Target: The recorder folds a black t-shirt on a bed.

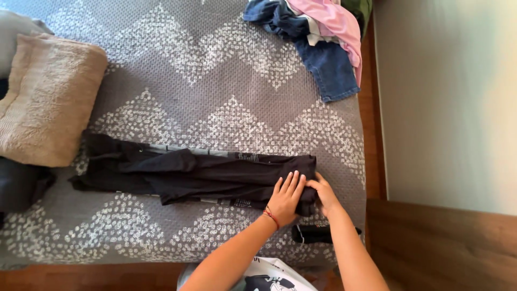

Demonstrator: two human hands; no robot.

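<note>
Folding is the work in hand, as far as I can judge from here: a dark garment (199, 175) lies stretched in a long narrow strip across the grey bedcover (215, 81) with its white zigzag pattern, already doubled lengthwise, running from near the left side of the bed to close by its right edge. Both hands are together at the strip's right end. The left hand (285, 199), a red bracelet (271, 216) on its wrist, lies flat with its fingers spread, pressing the cloth down. The right hand (325, 195) is just beside it, touching it, its fingers curled around the very end of the fabric in what looks like a pinch, though the fingertips are tucked out of sight.

The lengthwise fold looks finished and the crosswise one barely begun. A next move would call for that right end to be lifted and carried leftwards over the strip, edges kept square, while the flat hand holds the layers from sliding.

A small black item (312, 234) lies near the bed's front edge, under the right forearm. A folded beige towel (48, 97) sits at the left, and a heap with blue jeans (328, 64) and a pink garment (334, 19) waits at the far right corner
</note>
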